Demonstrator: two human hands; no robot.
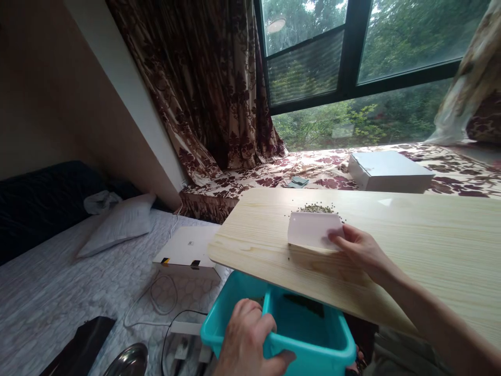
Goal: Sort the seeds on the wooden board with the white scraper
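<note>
My right hand pinches the right end of a pale, flat rectangular card, held tilted on its edge over the wooden tabletop. Just behind the card lies a scattered heap of small greenish-brown grains, like mung beans, partly hidden by it. Below the table's near edge is a teal two-compartment bin. My left hand is closed over the bin's near rim by the divider. Some dark material shows in the right compartment; most of the left one is hidden by my hand.
The light wooden table stretches off to the right. A white box sits on the window ledge, near a folded grey cloth. On the bed are another white box, cables, a power strip and a metal bowl.
</note>
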